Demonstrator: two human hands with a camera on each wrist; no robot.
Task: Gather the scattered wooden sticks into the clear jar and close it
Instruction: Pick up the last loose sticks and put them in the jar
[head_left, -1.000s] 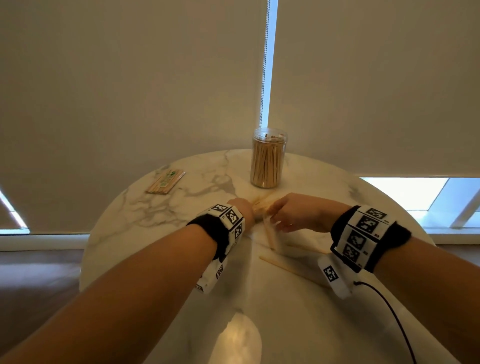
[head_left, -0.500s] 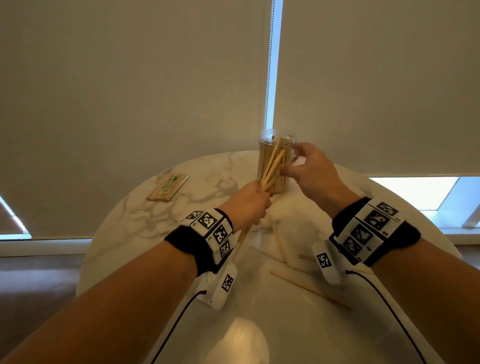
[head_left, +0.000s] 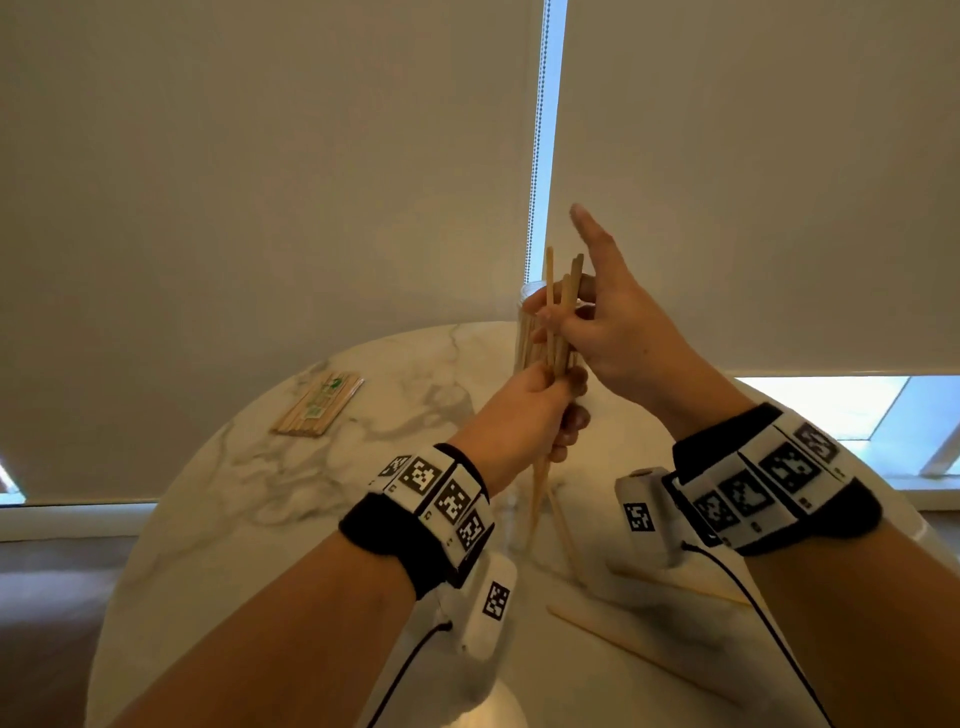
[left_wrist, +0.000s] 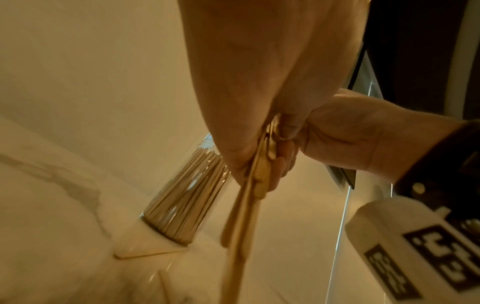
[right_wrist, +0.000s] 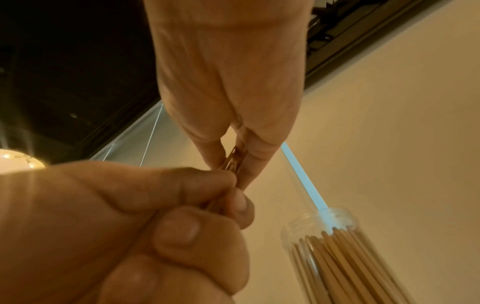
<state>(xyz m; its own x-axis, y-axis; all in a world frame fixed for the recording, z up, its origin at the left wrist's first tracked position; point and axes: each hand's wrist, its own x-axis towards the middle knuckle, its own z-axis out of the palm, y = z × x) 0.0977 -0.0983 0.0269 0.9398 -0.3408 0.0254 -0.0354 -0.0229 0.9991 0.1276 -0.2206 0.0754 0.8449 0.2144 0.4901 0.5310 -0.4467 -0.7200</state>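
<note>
My left hand (head_left: 563, 410) grips a small bundle of wooden sticks (head_left: 560, 317) near its middle and holds it upright above the table. My right hand (head_left: 563, 312) pinches the bundle higher up, index finger pointing upward. The clear jar (head_left: 523, 338) stands just behind both hands, mostly hidden, packed with sticks and open at the top. In the left wrist view, the left hand's fingers (left_wrist: 259, 164) wrap the sticks with the jar (left_wrist: 187, 197) beyond. The right wrist view shows thumb and fingertips (right_wrist: 249, 164) pinching the sticks beside the jar (right_wrist: 337, 257).
Loose sticks (head_left: 623, 642) lie on the round marble table (head_left: 260, 545) near my right wrist, with another stick (head_left: 569, 543) under my hands. A wrapped pack of sticks (head_left: 317, 404) rests at the far left. Window blinds hang close behind the table.
Both hands rose from the table with the bundle. The sticks tipped upright in front of the jar, and my right hand moved from near the jar's rim to the bundle's upper part.
</note>
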